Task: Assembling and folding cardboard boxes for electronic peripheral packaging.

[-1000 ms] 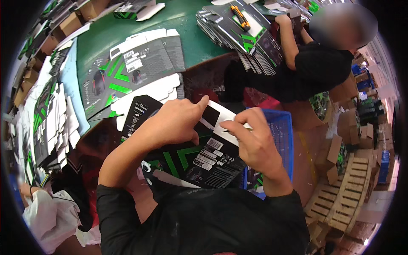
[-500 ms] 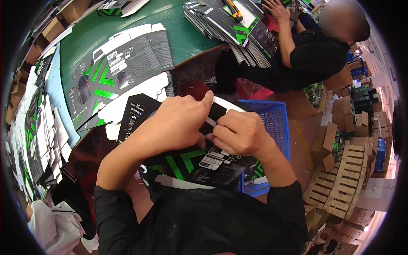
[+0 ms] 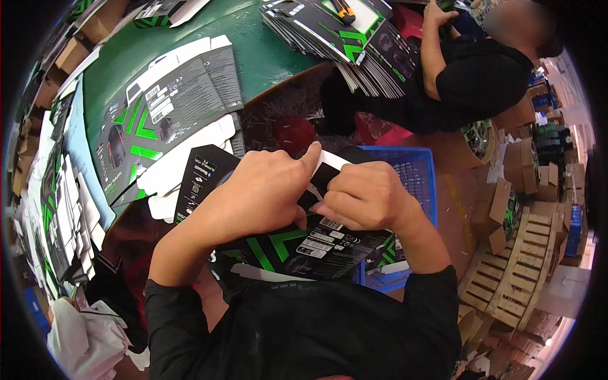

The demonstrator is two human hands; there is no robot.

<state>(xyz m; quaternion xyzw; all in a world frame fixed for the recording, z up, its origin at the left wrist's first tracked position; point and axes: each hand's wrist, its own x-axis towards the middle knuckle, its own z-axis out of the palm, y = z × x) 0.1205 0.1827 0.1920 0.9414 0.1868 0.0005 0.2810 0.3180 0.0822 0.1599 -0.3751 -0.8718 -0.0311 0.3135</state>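
A black printed cardboard box (image 3: pixel 269 247) with green stripes is in front of my body, at an angle. My left hand (image 3: pixel 275 183) grips its upper part, fingers curled, with the index finger stretched along the edge. Beside it, my right hand (image 3: pixel 367 196) pinches the box near its white-edged flap (image 3: pixel 332 159). The two sets of fingertips almost meet over the box, hiding the exact spot they hold. A pale flap edge (image 3: pixel 266 272) shows along the box's near side.
Flat printed cartons (image 3: pixel 183 95) lie on the green table (image 3: pixel 259 50). A utility knife (image 3: pixel 342 11) rests on a carton stack (image 3: pixel 342 41). The blue crate (image 3: pixel 432 190) stands right of my hands; another person (image 3: pixel 481 76) works beyond. Wooden pallets (image 3: pixel 506 272) lie at right.
My right hand has shifted slightly right and downward, still at the flap. The view has turned slightly, and the other person's hands have changed position.
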